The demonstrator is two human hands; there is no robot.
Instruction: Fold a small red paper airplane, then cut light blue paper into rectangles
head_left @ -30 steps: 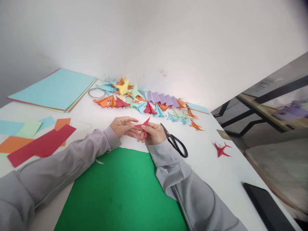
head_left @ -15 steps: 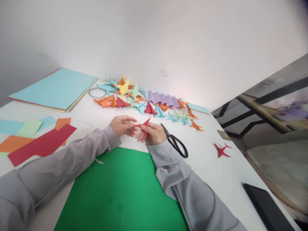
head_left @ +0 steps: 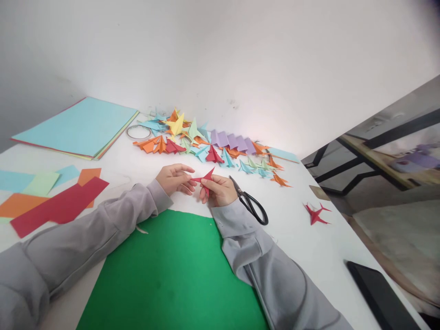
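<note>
One red figure (head_left: 208,176) of folded paper sits between the two hands, at the centre of the frame, raised clear of the mat's far edge. Right hand (head_left: 222,190): closed in a pinch, thumb on top of the figure's body, fingers curled beneath. Left hand (head_left: 174,179): half curled, upper finger extended, thumb tip at the figure's left point; whether it grips that point cannot be told. One figure wing projects up, clear of both hands.

Count of other items:
- Mat (head_left: 172,275), green: one, lower centre, between the forearms.
- Scissors (head_left: 242,192), black: one, just beside the right hand.
- Second red figure (head_left: 315,215): one, lying at right of frame.
- Black device (head_left: 380,293): one, lower right.
- Coloured figures (head_left: 176,126): a cluster along the upper centre, two of them red; overlap prevents a full count.
- Purple pieces (head_left: 233,141): a row of about five, among the cluster.
- Ring (head_left: 139,138): one, left of the cluster.
- Sheet stack (head_left: 79,126): one, upper left, blue on top.
- Red strip (head_left: 60,206): one, at left, overlapping orange slips (head_left: 22,206).
- Green slip (head_left: 41,184): one lying over blue paper.

All items rest on one white table (head_left: 295,256), except the held figure.
</note>
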